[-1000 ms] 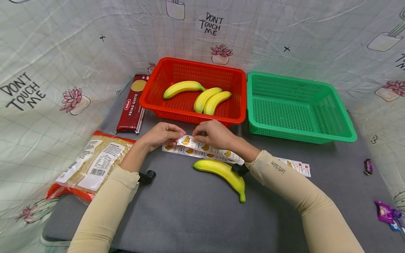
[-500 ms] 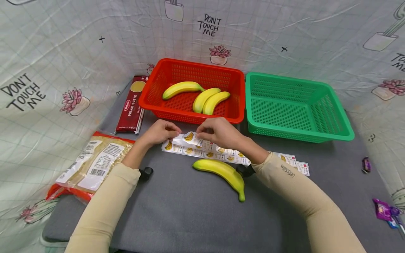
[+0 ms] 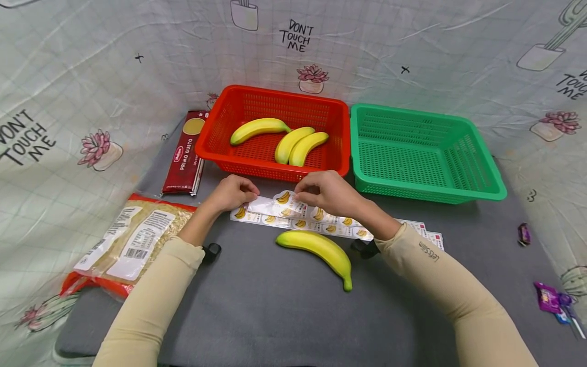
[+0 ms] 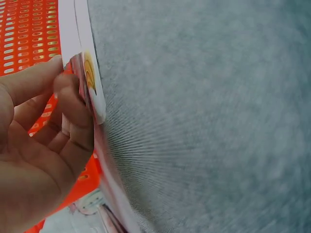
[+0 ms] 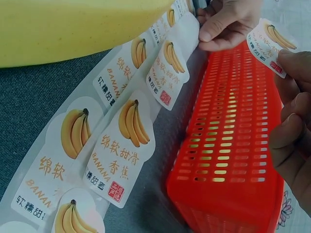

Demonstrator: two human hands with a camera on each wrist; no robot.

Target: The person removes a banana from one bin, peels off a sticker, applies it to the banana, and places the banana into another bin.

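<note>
Change: right hand (image 3: 326, 191) has peeled one banana sticker (image 3: 285, 197) further up off the sticker sheet (image 3: 293, 214).
Right fingers (image 5: 291, 63): pinching the sticker's edge.
Left hand (image 3: 231, 192): fingers pinch the sheet's left end.
Sheet: flat on the grey bench (image 3: 275, 306), before the red basket (image 3: 270, 173).
Nearby: loose banana (image 3: 318, 248), green basket (image 3: 426, 191).

Sticker sheet (image 3: 302, 220): glossy paper. Banana (image 3: 318, 247): smooth, waxy skin. Red basket (image 3: 270, 130) and green basket (image 3: 422, 153): perforated plastic. Table mat (image 3: 275, 311): matt grey felt-like cloth.
</note>
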